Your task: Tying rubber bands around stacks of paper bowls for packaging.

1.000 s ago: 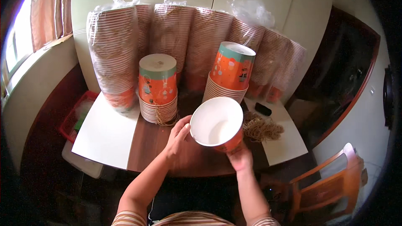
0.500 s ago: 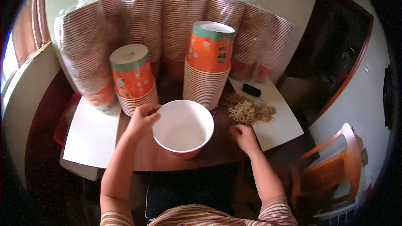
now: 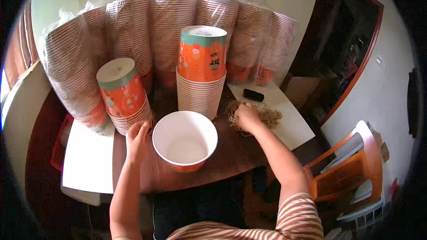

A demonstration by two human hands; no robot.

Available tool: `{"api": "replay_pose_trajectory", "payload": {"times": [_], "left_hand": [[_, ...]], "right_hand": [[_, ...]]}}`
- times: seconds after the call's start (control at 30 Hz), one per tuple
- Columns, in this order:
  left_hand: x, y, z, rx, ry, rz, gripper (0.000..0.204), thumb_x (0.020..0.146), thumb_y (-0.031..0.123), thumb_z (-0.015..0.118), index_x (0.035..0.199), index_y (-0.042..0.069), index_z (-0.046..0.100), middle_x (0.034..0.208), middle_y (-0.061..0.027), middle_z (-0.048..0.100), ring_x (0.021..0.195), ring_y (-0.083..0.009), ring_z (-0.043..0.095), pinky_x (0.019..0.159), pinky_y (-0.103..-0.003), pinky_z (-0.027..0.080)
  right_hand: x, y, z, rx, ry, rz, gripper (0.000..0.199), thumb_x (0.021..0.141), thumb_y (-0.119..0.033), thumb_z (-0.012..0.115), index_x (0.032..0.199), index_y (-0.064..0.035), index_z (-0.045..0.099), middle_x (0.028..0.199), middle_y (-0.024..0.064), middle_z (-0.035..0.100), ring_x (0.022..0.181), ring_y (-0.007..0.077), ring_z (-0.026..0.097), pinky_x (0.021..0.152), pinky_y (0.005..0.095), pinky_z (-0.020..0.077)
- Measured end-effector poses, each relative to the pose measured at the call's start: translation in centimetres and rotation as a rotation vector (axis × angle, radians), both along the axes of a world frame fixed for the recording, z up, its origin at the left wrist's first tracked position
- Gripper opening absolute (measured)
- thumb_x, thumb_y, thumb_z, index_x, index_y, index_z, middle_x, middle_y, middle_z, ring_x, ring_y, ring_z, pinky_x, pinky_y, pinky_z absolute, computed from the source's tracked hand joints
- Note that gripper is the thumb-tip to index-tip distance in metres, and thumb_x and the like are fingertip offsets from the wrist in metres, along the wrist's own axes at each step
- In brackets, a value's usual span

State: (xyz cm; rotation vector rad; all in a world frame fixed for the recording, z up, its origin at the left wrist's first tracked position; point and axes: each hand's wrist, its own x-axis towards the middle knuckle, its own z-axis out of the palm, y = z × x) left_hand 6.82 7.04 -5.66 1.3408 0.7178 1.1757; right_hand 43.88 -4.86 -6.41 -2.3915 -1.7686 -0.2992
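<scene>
A large white-lined paper bucket [image 3: 186, 138] with an orange outside stands upright, mouth up, at the table's front. Just left of it, apart from its rim, is my left hand [image 3: 137, 140], its fingers curled together. Whether anything is pinched there I cannot make out. My right hand [image 3: 247, 116] dips into a heap of thin tan looped strands [image 3: 270, 119], fingers closed among them and fingertips partly hidden. Behind the bucket rises an upside-down stack of matching buckets [image 3: 201, 91], orange with a green band. A shorter upside-down stack [image 3: 122, 91] leans near my left hand.
Tall plastic-wrapped stacks of buckets [image 3: 173, 35] curve along the back of the dark table [image 3: 222, 151]. White boards lie left [image 3: 89, 155] and right [image 3: 296, 122]. A black oblong object [image 3: 253, 95] sits behind the strands. A wooden chair [image 3: 347, 169] stands at right.
My left hand has let go of the bucket's rim and moved slightly left and down. My right hand has reached forward from the table's front into the tan strands. The view has shifted.
</scene>
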Motion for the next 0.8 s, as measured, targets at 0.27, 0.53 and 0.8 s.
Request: {"api": "replay_pose_trajectory", "payload": {"times": [0.27,0.53,0.8], "left_hand": [[-0.8,-1.1,-4.2,0.074,-0.101,0.206,0.013,0.089,0.01,0.056,0.093,-0.001,0.061,0.082,0.0002,0.06,0.073,-0.0046,0.051,0.065,-0.018,0.041],[-0.9,-1.5,-4.1,0.419,0.222,0.282,0.007,0.083,0.003,0.058,0.088,-0.001,0.061,0.076,-0.0034,0.054,0.062,-0.0079,0.049,0.058,-0.021,0.041],[-1.3,-1.8,-3.5,0.528,0.258,0.351,0.007,0.082,-0.001,0.057,0.087,-0.001,0.061,0.077,-0.0041,0.053,0.062,-0.0083,0.049,0.057,-0.021,0.04]], "right_hand": [[3.0,0.1,13.8,0.538,1.231,-0.007,0.01,0.086,-0.015,0.058,0.086,-0.005,0.058,0.075,0.0052,0.063,0.065,0.0107,0.057,0.058,0.0243,0.0467],[2.9,-1.5,25.9,0.807,1.268,0.153,0.012,0.09,-0.019,0.053,0.089,-0.0075,0.052,0.078,0.0048,0.06,0.07,0.0143,0.058,0.063,0.0286,0.0479],[0.1,-3.7,26.2,0.616,1.326,0.261,0.009,0.09,-0.014,0.051,0.087,-0.0054,0.051,0.073,0.0043,0.055,0.044,0.0039,0.039,0.039,0.0182,0.0301]]}}
